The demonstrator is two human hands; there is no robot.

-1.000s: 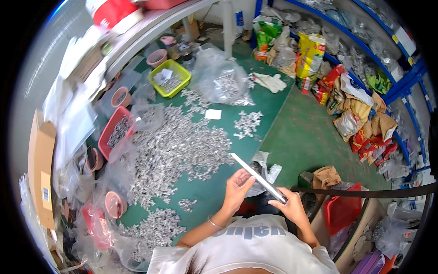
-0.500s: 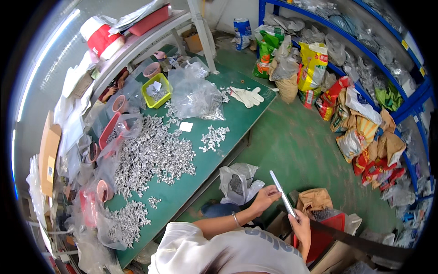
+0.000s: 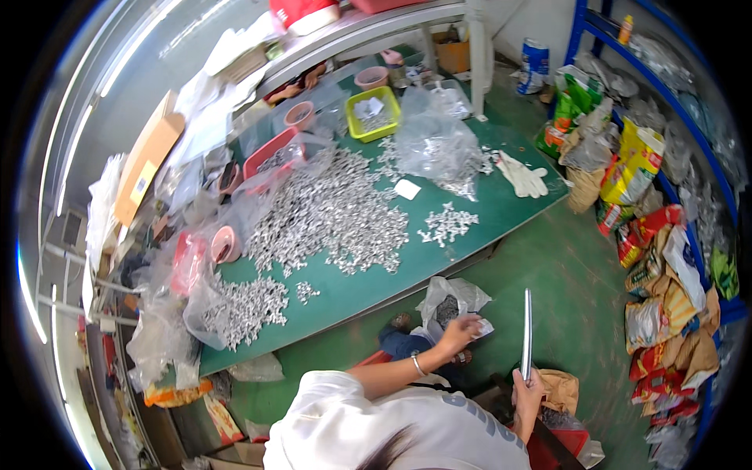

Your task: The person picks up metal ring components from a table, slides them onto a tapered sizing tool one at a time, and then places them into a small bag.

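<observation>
My right hand (image 3: 526, 394) grips the lower end of a long flat metal strip (image 3: 526, 329) and holds it upright over the green floor. My left hand (image 3: 458, 332) reaches down to a clear plastic bag (image 3: 453, 299) of dark small parts on the floor beside the table. Its fingers curl over the bag's near edge and a small white scrap (image 3: 483, 327); whether they grip it is unclear. A bracelet sits on that wrist. The green table (image 3: 517, 205) lies ahead, with a big heap of small silver metal parts (image 3: 329, 215).
On the table are smaller part piles (image 3: 448, 222), a yellow-green tray (image 3: 376, 113), a red tray (image 3: 270, 157), pink bowls (image 3: 225, 244), clear bags (image 3: 435, 141) and white gloves (image 3: 523, 176). Coloured sacks (image 3: 650, 235) line blue shelving at right. A red crate (image 3: 552, 446) stands by my right side.
My left hand has let go of the strip and dropped to the bag on the floor. The strip has swung from slanted to upright in my right hand. The view has turned toward the table.
</observation>
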